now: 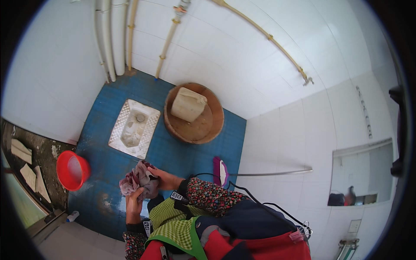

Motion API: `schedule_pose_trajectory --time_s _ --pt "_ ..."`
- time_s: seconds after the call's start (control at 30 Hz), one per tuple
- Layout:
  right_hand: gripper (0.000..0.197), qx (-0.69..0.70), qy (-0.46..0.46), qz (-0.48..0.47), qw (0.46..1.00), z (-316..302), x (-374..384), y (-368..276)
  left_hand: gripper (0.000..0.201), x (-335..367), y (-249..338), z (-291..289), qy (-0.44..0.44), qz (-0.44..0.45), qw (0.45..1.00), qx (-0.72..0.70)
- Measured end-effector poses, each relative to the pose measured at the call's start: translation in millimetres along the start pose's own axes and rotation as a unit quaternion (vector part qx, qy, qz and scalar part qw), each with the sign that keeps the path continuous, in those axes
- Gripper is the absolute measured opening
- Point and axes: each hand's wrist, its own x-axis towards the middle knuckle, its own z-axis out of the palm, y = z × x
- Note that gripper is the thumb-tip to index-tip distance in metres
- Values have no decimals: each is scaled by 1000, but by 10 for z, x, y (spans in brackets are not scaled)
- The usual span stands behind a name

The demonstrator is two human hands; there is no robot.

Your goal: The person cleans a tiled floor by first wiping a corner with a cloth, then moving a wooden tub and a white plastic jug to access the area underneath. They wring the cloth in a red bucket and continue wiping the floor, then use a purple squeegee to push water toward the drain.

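Two hands in head view, as I watch from afar. Left hand [134,203] pinching lower side of bunched cloth [139,180], right hand [168,179] closed on its right side. Cloth held up over blue floor [102,115], on near side of toilet [116,135]. I see red basin [64,173] left of cloth, well apart; brown tub [200,135] beyond, pale jug [187,105] inside; purple broom [217,170] right.

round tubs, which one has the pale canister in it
The large brown tub beside the squat toilet: it holds the pale canister, while the smaller red basin at left has none.
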Motion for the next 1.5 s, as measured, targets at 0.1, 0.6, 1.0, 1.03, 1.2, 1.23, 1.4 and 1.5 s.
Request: schedule_pose_trajectory --time_s 0.1,0.6,1.0,1.03,1.2,1.23,1.4,1.5 --pt "68 160 30 11 987 -73 -458 -254 66 256 -334 383 37 -42 950 306" --pt "46 8 391 -54 919 -3182 -4077 -808 71 535 -3792 2182 -385 -205 703 562" --pt "51 1 557 -139 819 -3865 -7040 -341 63 751 -5342 3029 -477 -24 603 639" --pt "56 -31 586 -125 800 -3902 -7115 -362 70 798 -5637 3208 -500 -48 606 617" --pt "60 -120 642 -136 745 -4030 -7253 -429 111 654 -6939 4364 -544 -49 658 519" --pt "68 -112 635 -104 758 -4041 -7238 -457 117 635 -7118 4576 -534 -63 654 532" --pt "61 -385 606 -133 683 -4016 -7021 -697 129 563 -7701 5080 -559 -114 636 520" --pt "73 -305 554 -113 766 -3916 -6889 -787 129 570 -7920 5035 -592 -136 614 504"
